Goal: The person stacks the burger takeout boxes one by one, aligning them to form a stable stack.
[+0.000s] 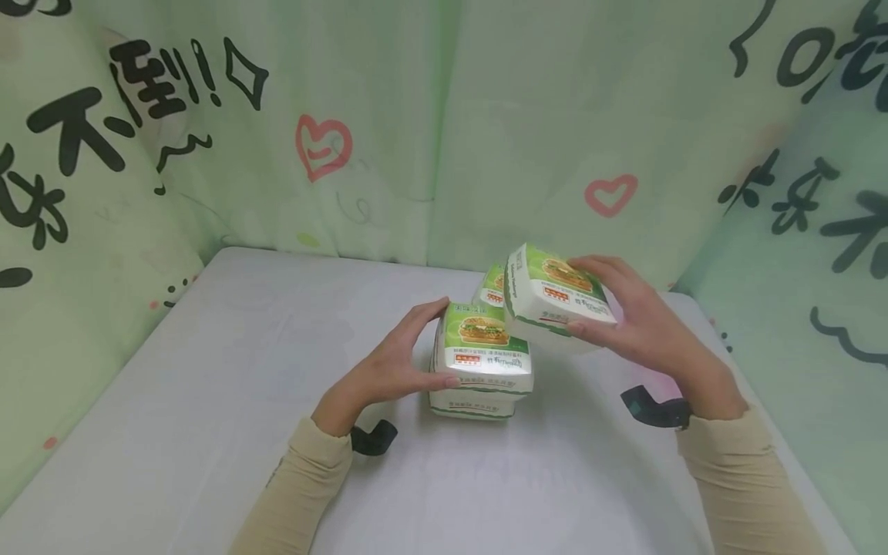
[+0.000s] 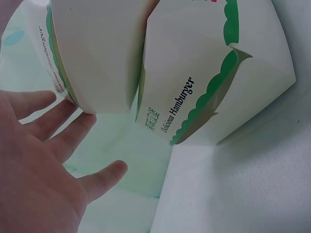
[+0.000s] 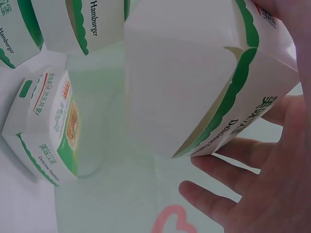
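Two white-and-green hamburger boxes are together near the table's middle, one above the other. My left hand (image 1: 395, 362) grips the upper box (image 1: 486, 351) between thumb and fingers. That box sits slightly askew over the lower box (image 1: 479, 405), and a narrow gap shows between them in the left wrist view. To the right, my right hand (image 1: 638, 320) holds another hamburger box (image 1: 555, 289) raised and tilted, with thumb in front and fingers behind. A further hamburger box (image 3: 43, 126) stands on the table behind, partly hidden by the others in the head view.
The white-covered table (image 1: 229, 385) reaches back to a pale green curtain (image 1: 388, 154) with dark writing and pink hearts. The curtain also borders both sides. Dark bands with protruding pieces are on both wrists.
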`<state>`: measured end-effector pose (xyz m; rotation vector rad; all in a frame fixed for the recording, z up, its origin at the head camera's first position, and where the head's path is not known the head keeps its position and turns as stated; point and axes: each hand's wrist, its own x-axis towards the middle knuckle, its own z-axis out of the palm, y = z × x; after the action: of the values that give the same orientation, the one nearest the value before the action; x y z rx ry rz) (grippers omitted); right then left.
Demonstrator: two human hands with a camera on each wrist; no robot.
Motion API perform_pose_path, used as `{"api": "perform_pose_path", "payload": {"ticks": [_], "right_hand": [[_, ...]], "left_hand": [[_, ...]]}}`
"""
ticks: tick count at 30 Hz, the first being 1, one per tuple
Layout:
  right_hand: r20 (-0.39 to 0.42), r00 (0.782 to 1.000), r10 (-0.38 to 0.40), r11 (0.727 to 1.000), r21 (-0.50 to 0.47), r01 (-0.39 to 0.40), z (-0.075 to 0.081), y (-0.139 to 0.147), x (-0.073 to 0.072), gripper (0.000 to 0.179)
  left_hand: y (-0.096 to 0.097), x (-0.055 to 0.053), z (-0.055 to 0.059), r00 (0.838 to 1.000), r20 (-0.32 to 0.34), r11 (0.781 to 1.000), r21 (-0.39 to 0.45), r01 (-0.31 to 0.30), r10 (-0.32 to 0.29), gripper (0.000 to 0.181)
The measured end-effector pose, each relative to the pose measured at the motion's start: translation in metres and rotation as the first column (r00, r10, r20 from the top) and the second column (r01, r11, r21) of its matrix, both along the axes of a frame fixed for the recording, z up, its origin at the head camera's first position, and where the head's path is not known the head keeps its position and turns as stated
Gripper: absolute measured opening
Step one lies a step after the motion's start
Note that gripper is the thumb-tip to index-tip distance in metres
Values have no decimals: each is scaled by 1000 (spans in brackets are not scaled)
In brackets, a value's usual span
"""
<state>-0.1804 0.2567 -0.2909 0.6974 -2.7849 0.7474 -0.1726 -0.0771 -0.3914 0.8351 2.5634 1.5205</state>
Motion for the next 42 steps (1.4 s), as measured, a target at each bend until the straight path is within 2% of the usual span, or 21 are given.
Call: {"api": "perform_pose_path", "payload": {"ticks": [5, 14, 31, 42], "right_hand": [[1, 1000, 13, 1000, 15, -13, 3, -7, 4, 80], [-10, 995, 101, 995, -1, -101, 9, -18, 11, 79], [-37, 983, 177, 983, 49, -175, 12, -42, 12, 81], [-17, 984, 177, 981, 80, -175, 12, -55, 13, 83]], "left_hand": [[-1, 0, 0, 1000, 6, 1000, 3, -4, 4, 103], [0, 1, 2, 1000, 19, 1000, 5, -5, 4, 105], [0, 1, 2, 1000, 30, 1000, 25, 3, -4, 107], [-2, 0, 1, 1000, 24, 998, 59, 13, -14, 104]]}}
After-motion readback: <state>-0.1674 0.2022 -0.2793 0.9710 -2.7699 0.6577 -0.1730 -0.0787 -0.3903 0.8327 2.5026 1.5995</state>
